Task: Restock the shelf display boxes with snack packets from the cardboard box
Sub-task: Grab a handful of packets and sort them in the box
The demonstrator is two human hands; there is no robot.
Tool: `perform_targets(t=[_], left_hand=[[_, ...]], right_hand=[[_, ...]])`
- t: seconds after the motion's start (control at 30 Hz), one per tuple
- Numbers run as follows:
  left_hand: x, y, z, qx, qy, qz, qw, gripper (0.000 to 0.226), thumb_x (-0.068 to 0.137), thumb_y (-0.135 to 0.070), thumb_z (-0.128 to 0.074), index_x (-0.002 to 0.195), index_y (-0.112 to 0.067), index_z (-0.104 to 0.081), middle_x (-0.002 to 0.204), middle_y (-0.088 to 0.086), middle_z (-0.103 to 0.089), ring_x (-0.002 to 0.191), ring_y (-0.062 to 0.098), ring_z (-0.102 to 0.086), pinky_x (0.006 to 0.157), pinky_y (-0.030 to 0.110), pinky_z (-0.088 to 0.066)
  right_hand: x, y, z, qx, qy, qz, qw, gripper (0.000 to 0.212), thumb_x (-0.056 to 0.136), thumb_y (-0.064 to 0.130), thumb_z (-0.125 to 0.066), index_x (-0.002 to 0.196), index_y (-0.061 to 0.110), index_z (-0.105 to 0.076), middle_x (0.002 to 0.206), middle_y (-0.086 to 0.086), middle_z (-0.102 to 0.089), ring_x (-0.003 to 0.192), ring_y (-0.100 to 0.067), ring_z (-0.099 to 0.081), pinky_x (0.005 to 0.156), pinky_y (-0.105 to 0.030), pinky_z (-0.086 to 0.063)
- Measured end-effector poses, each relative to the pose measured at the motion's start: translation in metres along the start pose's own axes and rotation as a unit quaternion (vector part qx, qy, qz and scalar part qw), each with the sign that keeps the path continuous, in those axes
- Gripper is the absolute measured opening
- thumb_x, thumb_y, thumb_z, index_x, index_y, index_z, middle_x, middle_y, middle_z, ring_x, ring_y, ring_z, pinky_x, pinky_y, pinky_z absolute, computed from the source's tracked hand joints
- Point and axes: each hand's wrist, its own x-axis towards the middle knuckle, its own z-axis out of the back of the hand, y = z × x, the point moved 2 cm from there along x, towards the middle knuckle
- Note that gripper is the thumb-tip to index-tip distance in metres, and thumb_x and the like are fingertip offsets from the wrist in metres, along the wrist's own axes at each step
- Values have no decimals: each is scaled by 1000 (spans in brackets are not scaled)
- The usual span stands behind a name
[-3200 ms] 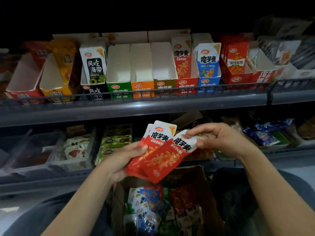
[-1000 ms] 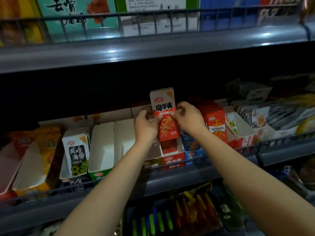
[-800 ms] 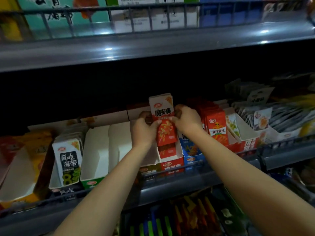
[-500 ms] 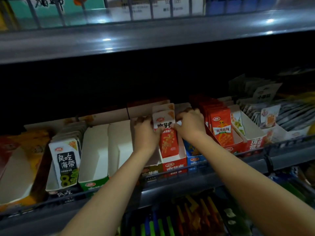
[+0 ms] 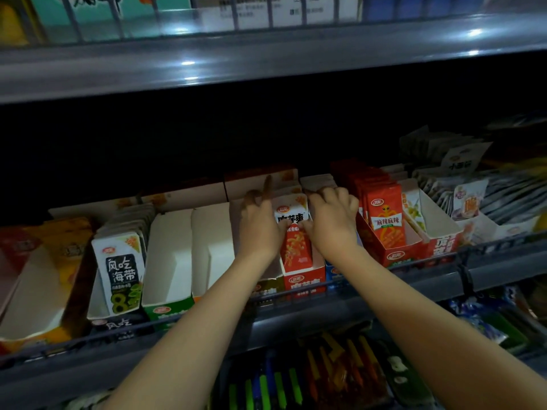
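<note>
A stack of red-and-white snack packets (image 5: 296,247) stands upright inside the red display box (image 5: 305,284) on the middle shelf. My left hand (image 5: 259,226) grips the stack's left side, its index finger raised. My right hand (image 5: 333,220) grips the right side with curled fingers. The cardboard box is out of view.
To the left stand three white-lined display boxes showing no packets (image 5: 174,261), then a black seaweed packet box (image 5: 120,279) and a yellow box (image 5: 44,291). Right of my hands are red spicy packets (image 5: 384,223) and other boxes. A wire rail (image 5: 355,288) fronts the shelf. Another shelf (image 5: 266,60) hangs above.
Both hands have carried the red packets up from near the cardboard box to the shelf and lowered them down into the red display box.
</note>
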Motion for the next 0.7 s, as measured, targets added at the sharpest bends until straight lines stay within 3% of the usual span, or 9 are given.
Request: perform_targets(t=[0.1,0.2,0.3,0.47,0.7], left_hand=[[7,-6,6,106,31,-15,994,41,93,-35,-55,127,-13,-54,137,12,-45,123,32,-43,97,39,-37],[8,-8,7,118,24,-26,992,44,93,-33,-55,135,-20,-49,145,10,-35,129,32,-37,100,41,-34],[-1,-7,8,89,8,-26,996,54,92,-33,-56,143,-25,-37,147,9,-31,135,30,-27,105,40,-28],[-36,-2,13,-28,-28,-15,999,53,89,-31,-62,138,-24,-43,135,10,-39,129,28,-33,105,37,-30],[-129,6,23,-125,-57,-32,990,35,88,-26,-63,122,-20,-58,117,1,-49,116,19,-46,104,39,-36]], right_hand=[[-4,0,-1,-8,5,19,1000,50,86,40,-60,131,20,-47,134,-2,-44,126,-25,-30,102,-35,-19],[-6,-3,1,-5,-5,31,999,52,87,36,-60,133,19,-45,138,-2,-43,131,-25,-28,108,-37,-15],[-13,-4,8,16,-43,47,998,53,81,26,-67,130,13,-51,134,-7,-49,131,-28,-34,111,-39,-14],[-44,-7,21,86,-117,56,988,51,69,16,-78,118,9,-63,117,-10,-63,116,-32,-51,99,-42,-30],[-129,-2,25,192,-84,57,976,45,78,23,-74,119,10,-63,112,-6,-65,110,-28,-51,94,-41,-40]])
